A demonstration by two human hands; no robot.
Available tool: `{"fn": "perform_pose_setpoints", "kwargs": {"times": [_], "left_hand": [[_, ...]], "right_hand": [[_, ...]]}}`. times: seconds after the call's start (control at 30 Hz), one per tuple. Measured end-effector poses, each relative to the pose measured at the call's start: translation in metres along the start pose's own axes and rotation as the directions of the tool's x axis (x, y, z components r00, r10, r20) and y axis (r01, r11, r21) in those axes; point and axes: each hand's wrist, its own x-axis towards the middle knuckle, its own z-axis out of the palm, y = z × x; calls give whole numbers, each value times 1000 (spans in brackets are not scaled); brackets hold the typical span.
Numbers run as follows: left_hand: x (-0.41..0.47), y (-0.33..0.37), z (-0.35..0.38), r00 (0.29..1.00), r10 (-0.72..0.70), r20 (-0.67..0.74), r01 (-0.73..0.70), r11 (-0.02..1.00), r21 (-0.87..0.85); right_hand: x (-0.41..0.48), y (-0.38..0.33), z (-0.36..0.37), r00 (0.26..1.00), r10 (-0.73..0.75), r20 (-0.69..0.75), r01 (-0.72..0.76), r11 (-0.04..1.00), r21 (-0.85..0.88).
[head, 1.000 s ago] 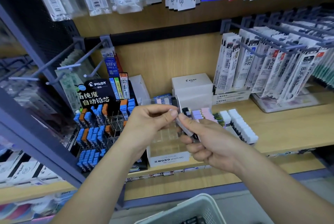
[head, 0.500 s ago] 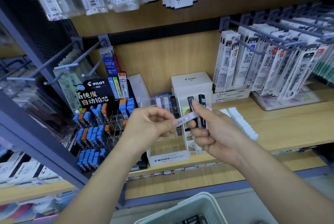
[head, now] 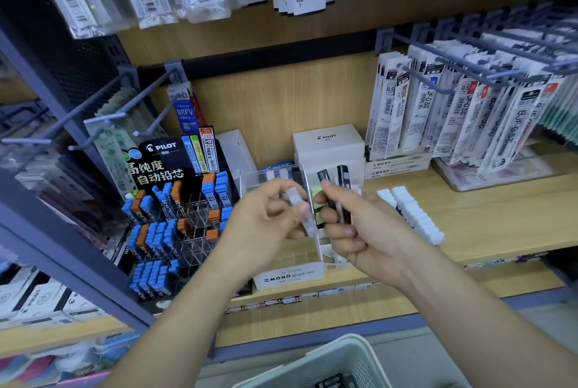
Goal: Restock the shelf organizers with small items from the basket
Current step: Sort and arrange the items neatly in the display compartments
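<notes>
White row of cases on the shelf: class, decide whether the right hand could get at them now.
Probably yes: the white cases lie uncovered beside the right hand, nothing between. That hand grips dark cases, though, so grasping looks awkward.

Clear acrylic organizer (head: 289, 276), labelled MONO graph MG, stands upright at the front edge of the wooden shelf (head: 500, 221). Above it, the left hand (head: 266, 231) pinches a pale translucent lead case (head: 301, 214), tilted. The right hand (head: 359, 231) grips two upright black cases (head: 343, 187). White slotted basket (head: 341, 356) sits below the shelf.
</notes>
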Motion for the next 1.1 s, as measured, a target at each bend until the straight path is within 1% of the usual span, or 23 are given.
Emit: {"fn": "perform_pose_setpoints", "kwargs": {"times": [0.07, 0.13, 0.27, 0.33, 0.4, 0.47, 0.53, 0.6, 0.7, 0.83, 0.93, 1.03, 1.07, 1.1], "left_hand": [[14, 1, -14, 993, -21, -113, 16, 999, -52], [33, -3, -27, 979, -18, -204, 24, 999, 27], [70, -15, -33, 959, -6, -283, 44, 991, 130], [85, -23, -30, 950, 25, -312, 47, 974, 222], [95, -30, -26, 950, 71, -303, 45, 932, 359], [99, -37, -23, 960, 92, -266, 45, 884, 466], [99, -43, -20, 969, 119, -218, 23, 831, 556], [98, -46, -18, 971, 148, -190, -3, 795, 607], [98, -49, -18, 964, 177, -199, -12, 775, 632], [100, -48, -17, 958, 218, -184, -36, 732, 680], [101, -49, -18, 957, 235, -169, -45, 698, 715], [97, -44, -18, 944, 260, -205, -42, 710, 703], [93, -39, -17, 937, 261, -232, -37, 734, 678], [89, -32, -16, 936, 225, -272, -22, 806, 591]], "right_hand": [[2, -6, -6, 999, 8, -45, -5, 998, 61], [5, -11, -13, 996, -8, -90, 17, 995, 100], [8, -13, -21, 986, -30, -164, 43, 996, 77], [8, -14, -24, 984, -39, -175, 50, 997, 62], [7, -16, -25, 983, -53, -177, 62, 997, 45], [6, -18, -26, 982, -61, -181, 66, 998, 22], [5, -17, -28, 981, -68, -179, 69, 998, -3], [5, -17, -31, 983, -75, -166, 71, 997, -30], [4, -16, -35, 984, -73, -163, 65, 996, -58], [1, -17, -36, 987, -107, -120, 95, 990, -100], [-1, -17, -35, 986, -122, -117, 108, 987, -121], [-1, -16, -34, 986, -122, -114, 109, 987, -119], [-1, -16, -34, 986, -125, -112, 111, 986, -121], [0, -15, -34, 986, -128, -110, 114, 986, -125]]}}
